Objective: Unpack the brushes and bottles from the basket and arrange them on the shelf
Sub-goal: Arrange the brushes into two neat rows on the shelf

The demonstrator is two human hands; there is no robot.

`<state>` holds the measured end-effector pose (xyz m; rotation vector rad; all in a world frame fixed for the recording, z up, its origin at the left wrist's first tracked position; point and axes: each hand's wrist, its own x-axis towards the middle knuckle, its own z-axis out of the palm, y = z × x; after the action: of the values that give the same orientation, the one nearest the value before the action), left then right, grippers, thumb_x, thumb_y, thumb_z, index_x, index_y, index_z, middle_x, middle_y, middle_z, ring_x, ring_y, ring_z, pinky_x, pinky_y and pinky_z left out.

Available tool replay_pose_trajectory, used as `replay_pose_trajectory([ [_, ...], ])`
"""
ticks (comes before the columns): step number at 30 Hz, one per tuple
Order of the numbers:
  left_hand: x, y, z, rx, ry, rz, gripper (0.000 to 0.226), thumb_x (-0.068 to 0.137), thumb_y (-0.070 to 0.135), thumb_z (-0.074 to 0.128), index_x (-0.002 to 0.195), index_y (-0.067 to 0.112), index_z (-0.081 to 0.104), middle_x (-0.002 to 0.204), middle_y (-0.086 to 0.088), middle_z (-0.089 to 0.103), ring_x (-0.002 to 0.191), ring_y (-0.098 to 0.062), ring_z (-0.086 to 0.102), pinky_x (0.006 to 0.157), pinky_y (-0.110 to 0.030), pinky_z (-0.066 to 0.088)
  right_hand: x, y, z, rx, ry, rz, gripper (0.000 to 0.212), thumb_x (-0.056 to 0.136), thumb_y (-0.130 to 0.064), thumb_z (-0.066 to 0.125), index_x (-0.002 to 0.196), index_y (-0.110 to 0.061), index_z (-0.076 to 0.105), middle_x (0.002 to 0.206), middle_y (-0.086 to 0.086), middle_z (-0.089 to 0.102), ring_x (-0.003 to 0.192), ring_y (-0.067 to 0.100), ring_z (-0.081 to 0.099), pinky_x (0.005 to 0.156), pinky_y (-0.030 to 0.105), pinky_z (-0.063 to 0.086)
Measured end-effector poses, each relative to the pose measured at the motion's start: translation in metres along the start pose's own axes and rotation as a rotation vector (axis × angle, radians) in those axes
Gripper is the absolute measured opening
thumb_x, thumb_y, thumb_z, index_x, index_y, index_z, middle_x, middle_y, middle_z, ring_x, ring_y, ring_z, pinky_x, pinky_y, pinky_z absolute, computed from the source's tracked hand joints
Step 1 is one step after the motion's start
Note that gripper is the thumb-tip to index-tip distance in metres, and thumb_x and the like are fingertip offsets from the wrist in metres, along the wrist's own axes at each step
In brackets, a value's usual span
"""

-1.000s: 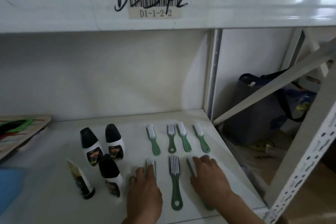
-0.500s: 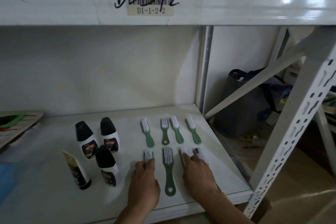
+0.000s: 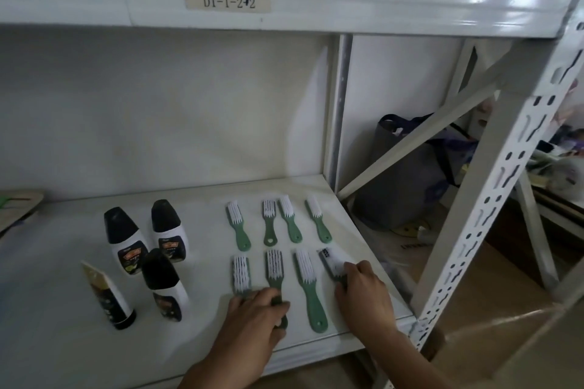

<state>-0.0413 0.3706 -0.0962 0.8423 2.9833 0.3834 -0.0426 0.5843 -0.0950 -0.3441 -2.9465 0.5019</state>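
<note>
Left hand [image 3: 252, 313]: fingers curled together over the handles of the two left brushes of the near row, the first near brush [image 3: 240, 273] and the second near brush [image 3: 275, 268]; whether it grips either or merely presses on them cannot be told. Right hand [image 3: 363, 294]: fingers bent and close together on the fourth near brush [image 3: 330, 259], whose handle is hidden under the palm; a firm grip is likely but not certain. The third near brush [image 3: 308, 287] lies untouched between the two hands.

Count: eight green-handled brushes with white bristles, four in the near row and four in the far row [image 3: 278, 221] just beyond the fingertips. Four bottles stand left of the left hand: three black-capped white bottles [image 3: 126, 240] and one slimmer bottle [image 3: 107, 294] that stands with its black cap down.

The shelf [image 3: 63, 309] front edge runs under both wrists. Its right edge lies just beside the right hand. Bare surface lies left of the bottles and behind both rows.
</note>
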Motion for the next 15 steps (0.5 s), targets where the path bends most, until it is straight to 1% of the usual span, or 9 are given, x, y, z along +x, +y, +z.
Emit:
replay_pose_trajectory([
  [1, 0.001, 0.0, 0.002, -0.023, -0.009, 0.001, 0.048, 0.092, 0.039, 0.054, 0.139, 0.032, 0.05, 0.143, 0.013, 0.039, 0.13, -0.012, 0.044, 0.103, -0.033, 0.028, 0.0, 0.0, 0.001, 0.001, 0.006, 0.009, 0.026, 0.097, -0.029, 0.047, 0.119, -0.02, 0.057, 0.111, 0.003, 0.052, 0.094, 0.022, 0.062, 0.083, 0.033, 0.053],
  [2, 0.003, -0.001, 0.003, -0.037, -0.011, 0.003, 0.048, 0.093, 0.037, 0.052, 0.141, 0.029, 0.048, 0.145, 0.011, 0.037, 0.132, -0.013, 0.042, 0.106, -0.031, 0.029, 0.001, 0.001, 0.002, 0.002, 0.01, 0.014, 0.026, 0.097, -0.029, 0.048, 0.119, -0.019, 0.057, 0.111, 0.004, 0.052, 0.093, 0.022, 0.062, 0.082, 0.033, 0.053],
  [4, 0.005, -0.001, 0.008, -0.077, -0.01, 0.017, 0.048, 0.094, 0.034, 0.052, 0.141, 0.025, 0.049, 0.145, 0.007, 0.037, 0.13, -0.014, 0.043, 0.109, -0.028, 0.033, 0.003, 0.002, 0.003, 0.009, 0.017, 0.012, 0.027, 0.097, -0.028, 0.047, 0.119, -0.018, 0.058, 0.111, 0.004, 0.052, 0.093, 0.023, 0.063, 0.082, 0.034, 0.054],
  [9, 0.008, -0.003, 0.014, -0.102, -0.001, 0.038, 0.048, 0.096, 0.033, 0.052, 0.142, 0.024, 0.049, 0.145, 0.007, 0.036, 0.129, -0.012, 0.042, 0.111, -0.024, 0.032, 0.008, 0.002, 0.006, 0.02, 0.031, 0.013, 0.029, 0.098, -0.029, 0.047, 0.123, -0.018, 0.057, 0.113, 0.004, 0.052, 0.096, 0.022, 0.061, 0.083, 0.033, 0.052],
  [12, 0.008, -0.004, 0.014, -0.111, -0.017, 0.028, 0.047, 0.096, 0.033, 0.052, 0.142, 0.024, 0.049, 0.145, 0.007, 0.036, 0.13, -0.012, 0.041, 0.111, -0.022, 0.03, 0.008, 0.002, 0.004, 0.041, 0.051, 0.005, 0.033, 0.098, -0.031, 0.048, 0.128, -0.017, 0.052, 0.117, 0.005, 0.053, 0.102, 0.024, 0.06, 0.086, 0.035, 0.052],
  [14, 0.007, -0.003, 0.012, -0.122, -0.011, 0.028, 0.047, 0.096, 0.032, 0.052, 0.142, 0.023, 0.049, 0.145, 0.007, 0.037, 0.13, -0.012, 0.04, 0.11, -0.02, 0.029, 0.004, 0.0, 0.001, 0.078, 0.108, -0.023, 0.036, 0.097, -0.035, 0.05, 0.129, -0.018, 0.05, 0.12, 0.004, 0.054, 0.103, 0.022, 0.059, 0.085, 0.034, 0.052],
  [15, 0.006, -0.003, 0.012, -0.124, -0.007, 0.033, 0.047, 0.096, 0.031, 0.052, 0.142, 0.024, 0.05, 0.145, 0.007, 0.037, 0.13, -0.012, 0.04, 0.11, -0.02, 0.029, 0.001, -0.003, -0.001, 0.096, 0.142, -0.06, 0.037, 0.097, -0.038, 0.05, 0.128, -0.018, 0.052, 0.118, 0.003, 0.054, 0.1, 0.021, 0.06, 0.083, 0.032, 0.053],
])
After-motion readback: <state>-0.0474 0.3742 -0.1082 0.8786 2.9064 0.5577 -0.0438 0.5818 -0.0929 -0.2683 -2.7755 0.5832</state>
